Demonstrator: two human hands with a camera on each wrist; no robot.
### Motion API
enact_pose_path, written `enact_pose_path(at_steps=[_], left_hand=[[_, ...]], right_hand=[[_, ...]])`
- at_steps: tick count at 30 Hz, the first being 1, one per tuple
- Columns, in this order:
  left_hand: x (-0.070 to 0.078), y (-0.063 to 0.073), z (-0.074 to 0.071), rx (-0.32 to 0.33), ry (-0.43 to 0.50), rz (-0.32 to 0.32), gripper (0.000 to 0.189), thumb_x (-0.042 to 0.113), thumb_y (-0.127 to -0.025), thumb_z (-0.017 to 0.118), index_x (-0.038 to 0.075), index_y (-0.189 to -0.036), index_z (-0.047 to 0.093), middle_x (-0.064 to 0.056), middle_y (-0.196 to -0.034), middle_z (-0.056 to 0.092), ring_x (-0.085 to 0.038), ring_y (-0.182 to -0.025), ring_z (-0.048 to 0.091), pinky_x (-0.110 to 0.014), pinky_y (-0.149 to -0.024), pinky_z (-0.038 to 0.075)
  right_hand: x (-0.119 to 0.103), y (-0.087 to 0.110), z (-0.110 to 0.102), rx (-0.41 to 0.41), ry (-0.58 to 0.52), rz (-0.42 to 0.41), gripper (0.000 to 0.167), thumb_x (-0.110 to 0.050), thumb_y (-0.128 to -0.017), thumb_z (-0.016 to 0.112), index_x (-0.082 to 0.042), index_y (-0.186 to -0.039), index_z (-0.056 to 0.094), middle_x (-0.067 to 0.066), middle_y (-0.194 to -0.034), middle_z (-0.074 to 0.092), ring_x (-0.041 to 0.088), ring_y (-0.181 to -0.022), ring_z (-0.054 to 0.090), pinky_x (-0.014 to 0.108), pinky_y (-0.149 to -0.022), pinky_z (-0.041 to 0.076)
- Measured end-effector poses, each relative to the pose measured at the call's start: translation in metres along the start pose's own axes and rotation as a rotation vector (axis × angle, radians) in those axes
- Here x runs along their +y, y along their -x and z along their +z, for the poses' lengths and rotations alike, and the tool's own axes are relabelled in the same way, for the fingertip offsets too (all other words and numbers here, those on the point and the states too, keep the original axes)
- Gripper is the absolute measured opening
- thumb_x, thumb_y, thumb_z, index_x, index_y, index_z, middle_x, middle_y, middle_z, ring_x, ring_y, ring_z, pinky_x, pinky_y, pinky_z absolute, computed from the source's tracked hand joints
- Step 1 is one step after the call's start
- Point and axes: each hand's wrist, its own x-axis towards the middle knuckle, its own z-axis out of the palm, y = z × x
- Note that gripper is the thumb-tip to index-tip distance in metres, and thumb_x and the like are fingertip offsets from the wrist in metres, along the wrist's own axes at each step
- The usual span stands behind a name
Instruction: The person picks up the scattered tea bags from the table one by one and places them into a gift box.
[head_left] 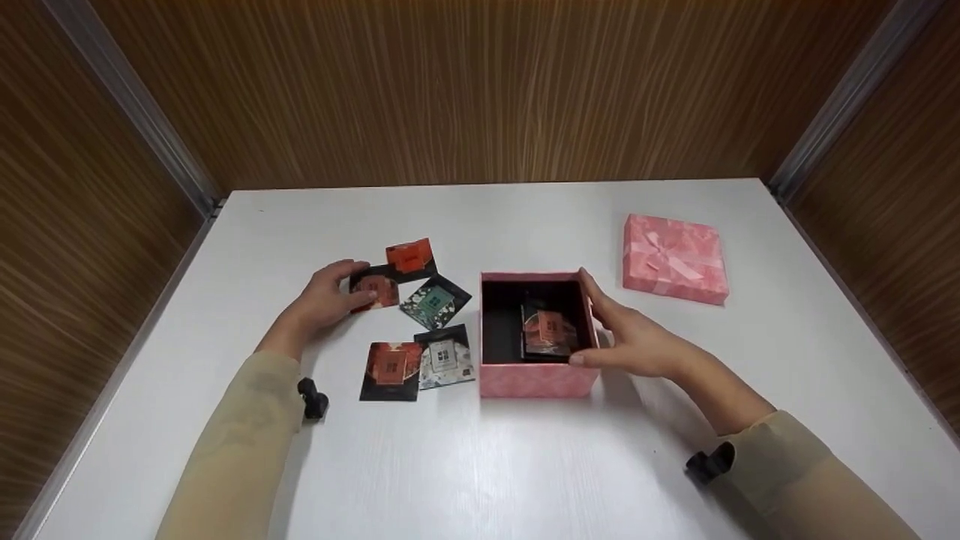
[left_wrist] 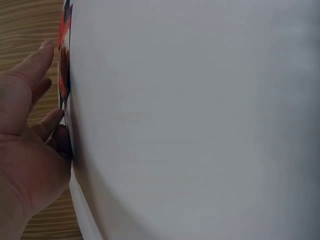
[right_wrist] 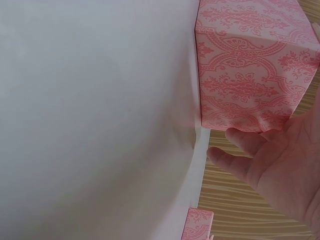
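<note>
At the left of the group of packets, my left hand (head_left: 326, 295) reaches over a dark packet with a reddish label (head_left: 379, 289). Its thumb lies over the packet's near part and its fingers are by the far left edge; the packet appears flat on the table. My right hand (head_left: 637, 341) holds the right side of an open pink patterned box (head_left: 536, 381), thumb at the near right corner and a finger at the far one. Inside the box, a packet with a reddish label (head_left: 550, 330) lies on the right side of the dark interior.
Around the left hand lie an orange-labelled packet (head_left: 411, 257), a green floral packet (head_left: 435, 301), a white floral packet (head_left: 445, 358) and a red-and-black packet (head_left: 391, 371). The pink lid with a bow (head_left: 675, 259) rests at the back right of the white table (head_left: 450, 465).
</note>
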Motion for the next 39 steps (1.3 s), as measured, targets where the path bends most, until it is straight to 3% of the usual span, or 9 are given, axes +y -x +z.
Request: enact_pose_path(at_steps=[8, 23, 39], left_hand=[[-0.0031, 0.0033, -0.0016, -0.030, -0.047, 0.007, 0.060, 0.020, -0.104, 0.071, 0.003, -0.157, 0.050, -0.024, -0.171, 0.027, -0.045, -0.159, 0.017, -0.058, -0.127, 0.016], [-0.0022, 0.0039, 0.0025, 0.012, -0.068, 0.012, 0.063, 0.017, -0.102, 0.074, 0.003, -0.158, 0.049, -0.025, -0.165, 0.036, -0.043, -0.157, 0.025, -0.057, -0.126, 0.020], [0.0026, 0.0086, 0.0031, 0.046, 0.013, -0.033, 0.065, 0.014, -0.102, 0.072, 0.009, -0.162, 0.045, -0.023, -0.160, 0.043, -0.039, -0.152, 0.035, -0.052, -0.126, 0.025]], right_hand=[[-0.0004, 0.0006, 0.0000, -0.011, -0.006, 0.004, 0.123, -0.043, -0.090, 0.085, -0.015, -0.172, -0.003, 0.017, -0.174, 0.020, 0.046, -0.148, 0.041, 0.063, -0.117, 0.036], [-0.0008, 0.0005, 0.0003, -0.014, -0.014, 0.026, 0.124, -0.046, -0.090, 0.085, -0.019, -0.172, -0.004, 0.015, -0.175, 0.018, 0.046, -0.148, 0.041, 0.062, -0.117, 0.036], [-0.0013, -0.0002, -0.0007, -0.024, -0.001, 0.022, 0.123, -0.045, -0.091, 0.084, -0.020, -0.172, -0.005, 0.013, -0.176, 0.014, 0.044, -0.148, 0.041, 0.061, -0.119, 0.035]])
